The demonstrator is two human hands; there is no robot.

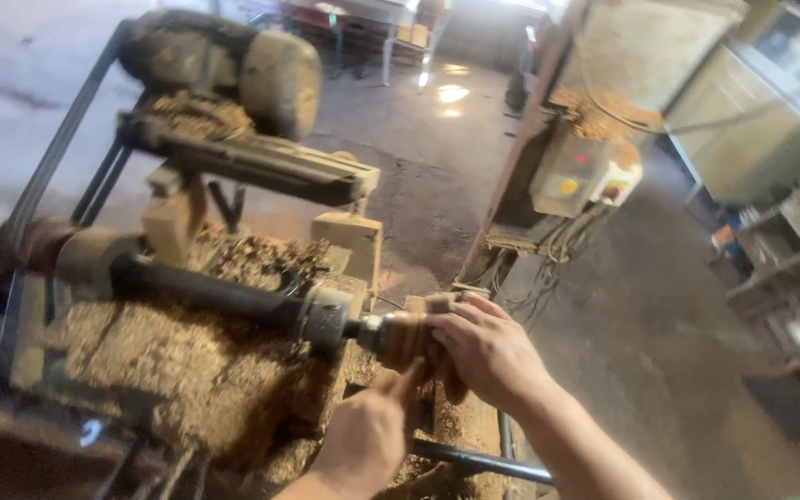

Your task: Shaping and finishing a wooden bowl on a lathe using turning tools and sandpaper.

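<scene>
A small brown wooden piece (407,339) sits on the end of a wood lathe's dark spindle (233,296), just past the metal chuck (328,318). My right hand (488,352) wraps over the top and right side of the piece. My left hand (368,440) reaches up from below, its fingertips touching the underside of the wood. Most of the piece is hidden behind my fingers. Whether the wood is turning cannot be told.
Sawdust (168,352) lies thick on the lathe bed. A motor (275,79) sits on top at the back. A grey control box (578,171) with coloured buttons and hanging cables stands to the right. A metal bar (474,460) runs under my hands. Shelving (789,268) fills the far right.
</scene>
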